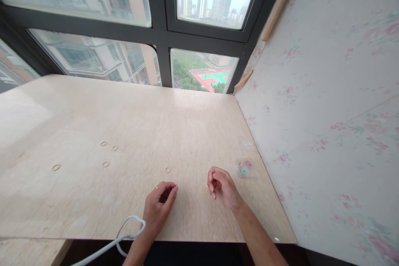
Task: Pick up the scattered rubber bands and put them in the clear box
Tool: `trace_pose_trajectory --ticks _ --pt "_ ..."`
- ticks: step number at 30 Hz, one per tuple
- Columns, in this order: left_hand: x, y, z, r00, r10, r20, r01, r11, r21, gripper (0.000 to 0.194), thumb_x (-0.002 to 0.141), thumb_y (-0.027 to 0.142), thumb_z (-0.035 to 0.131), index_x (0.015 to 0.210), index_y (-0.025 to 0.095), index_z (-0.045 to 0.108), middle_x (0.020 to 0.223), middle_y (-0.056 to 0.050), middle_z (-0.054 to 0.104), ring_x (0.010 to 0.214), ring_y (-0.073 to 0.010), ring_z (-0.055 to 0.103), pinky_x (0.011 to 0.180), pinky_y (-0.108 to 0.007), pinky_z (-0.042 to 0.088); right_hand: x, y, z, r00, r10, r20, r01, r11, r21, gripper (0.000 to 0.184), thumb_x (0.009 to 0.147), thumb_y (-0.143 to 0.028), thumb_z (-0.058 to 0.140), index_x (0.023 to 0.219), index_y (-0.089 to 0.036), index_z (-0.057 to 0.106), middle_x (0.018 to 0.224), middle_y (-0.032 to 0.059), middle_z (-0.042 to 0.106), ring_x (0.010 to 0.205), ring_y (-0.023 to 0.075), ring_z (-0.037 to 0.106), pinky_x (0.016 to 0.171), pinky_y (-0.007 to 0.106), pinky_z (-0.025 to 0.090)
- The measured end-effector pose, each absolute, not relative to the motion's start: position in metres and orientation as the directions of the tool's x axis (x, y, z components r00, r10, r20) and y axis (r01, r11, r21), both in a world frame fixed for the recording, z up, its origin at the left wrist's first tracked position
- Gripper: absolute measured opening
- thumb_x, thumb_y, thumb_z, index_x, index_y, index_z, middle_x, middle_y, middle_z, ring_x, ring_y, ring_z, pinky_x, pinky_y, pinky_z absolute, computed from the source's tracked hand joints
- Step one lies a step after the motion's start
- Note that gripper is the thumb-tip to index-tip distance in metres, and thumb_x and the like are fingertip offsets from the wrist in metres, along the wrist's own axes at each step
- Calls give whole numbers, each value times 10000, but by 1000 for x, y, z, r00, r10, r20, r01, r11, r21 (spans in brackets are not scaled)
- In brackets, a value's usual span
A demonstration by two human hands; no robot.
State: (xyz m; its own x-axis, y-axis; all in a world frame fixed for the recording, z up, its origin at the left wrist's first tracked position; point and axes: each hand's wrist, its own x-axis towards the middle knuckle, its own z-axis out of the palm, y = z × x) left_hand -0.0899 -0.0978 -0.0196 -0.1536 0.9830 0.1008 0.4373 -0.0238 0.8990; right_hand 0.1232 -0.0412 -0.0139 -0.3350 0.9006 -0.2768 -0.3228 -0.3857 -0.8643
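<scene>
My left hand [159,205] rests at the front of the stone surface, thumb and forefinger pinched together. Whatever may be between the fingertips is too small or hidden to make out. Just beyond it lies a thin tan ring [168,170], like a small rubber band. My right hand [223,186] is held with its fingers curled inward; I cannot see anything in them. To its right sits a small clear plastic box [246,174] with coloured rings in its compartments. More tan rings lie to the left: one ring [106,164], another ring [56,167], and two farther back.
A pale marbled ledge [140,120] reaches back to a dark window frame [162,33]. Flowered wallpaper [327,112] covers the wall on the right. A white cable [102,250] loops beside my left wrist at the front edge.
</scene>
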Motion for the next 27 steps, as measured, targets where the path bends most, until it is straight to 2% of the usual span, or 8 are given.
trace_pose_trajectory --ticks 8,13,18,23,27 --pt "-91 -97 -22 -138 988 68 461 4 887 214 851 364 547 793 180 640 682 -13 640 597 -151 608 542 -239 486 125 -34 -16 -412 880 -235 -274 -366 -889 72 690 -203 574 683 -181 506 567 -42 603 358 59 494 346 159 360" --pt "-90 -97 -23 -145 986 76 473 1 881 212 850 367 549 797 183 641 684 -12 644 601 -152 610 549 -240 488 126 -34 -17 -471 858 -205 -236 -346 -908 188 708 -245 651 838 -180 532 669 -25 661 363 62 511 361 177 390" --pt "-90 -98 -26 -152 984 89 470 -7 882 213 849 372 551 799 185 641 688 -13 651 603 -153 613 548 -240 485 127 -35 -14 -465 858 -219 -200 -342 -918 275 768 -326 663 965 -147 597 784 47 719 388 56 533 412 189 417" --pt "-89 -100 -27 -164 980 115 489 -20 872 213 855 368 537 803 187 636 691 -15 651 613 -156 612 564 -251 482 124 -37 -14 -432 872 -229 -171 -329 -929 306 768 -369 700 961 -137 654 900 102 739 450 69 571 468 210 466" --pt "-88 -102 -25 -167 978 128 503 -27 864 219 862 368 520 802 187 629 701 -19 649 625 -157 610 575 -258 481 121 -39 -14 -374 901 -219 -136 -287 -948 297 767 -415 713 860 -135 683 801 75 737 438 74 575 446 200 460"
